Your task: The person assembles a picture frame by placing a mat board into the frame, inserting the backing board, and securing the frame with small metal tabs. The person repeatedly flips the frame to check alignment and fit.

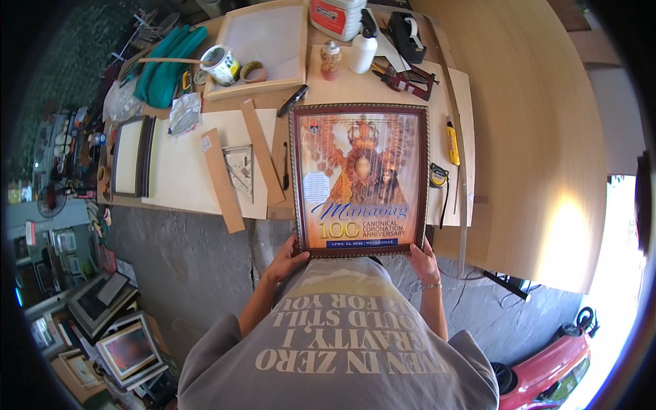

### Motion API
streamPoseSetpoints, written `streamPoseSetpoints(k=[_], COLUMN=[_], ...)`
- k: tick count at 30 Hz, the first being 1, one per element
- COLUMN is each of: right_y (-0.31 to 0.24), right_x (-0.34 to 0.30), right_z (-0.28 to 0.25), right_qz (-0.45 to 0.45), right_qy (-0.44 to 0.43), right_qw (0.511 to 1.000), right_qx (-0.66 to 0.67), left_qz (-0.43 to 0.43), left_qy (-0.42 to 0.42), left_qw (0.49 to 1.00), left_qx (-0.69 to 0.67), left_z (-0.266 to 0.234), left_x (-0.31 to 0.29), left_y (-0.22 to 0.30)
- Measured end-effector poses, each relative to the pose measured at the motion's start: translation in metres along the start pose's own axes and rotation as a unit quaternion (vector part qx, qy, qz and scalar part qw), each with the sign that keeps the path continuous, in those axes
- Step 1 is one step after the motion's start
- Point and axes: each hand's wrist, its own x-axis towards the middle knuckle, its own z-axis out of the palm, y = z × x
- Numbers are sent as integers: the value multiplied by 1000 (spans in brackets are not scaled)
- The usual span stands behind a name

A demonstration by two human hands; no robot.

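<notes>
A framed poster (pixel 359 179) with a dark reddish-brown frame and beaded gold edge is tilted up in front of me, over the near edge of the workbench. Its picture shows crowned statues in ornate gold dress, with lettering below. My left hand (pixel 290 261) grips the lower left corner, thumb on the front. At the lower right corner, my right hand (pixel 424 261) holds the frame the same way. The fingers behind the frame are hidden. Glare streaks cross the glossy front of the poster.
Left on the bench lie wood strips (pixel 223 181), a triangle square (pixel 239 172) and a dark frame (pixel 131 157). To the right are a yellow utility knife (pixel 452 143), a tape measure (pixel 438 175) and a long metal ruler (pixel 463 205). Bottles (pixel 363 51) and a paint can (pixel 221 66) stand behind.
</notes>
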Motion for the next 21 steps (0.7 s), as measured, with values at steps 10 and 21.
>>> streamPoseSetpoints(k=[10,21], right_y=[49,152], right_x=[-33,-121], right_z=[57,108], right_qz=[-40,21], right_qy=[-117,-157], right_qw=[987,973], right_qx=[-99,-169], left_qz=[143,203], left_qy=[242,436], left_qw=[951,845], left_qx=[-126,-236], left_z=[-1,-12], left_x=[-83,-227], left_y=[-40,-121])
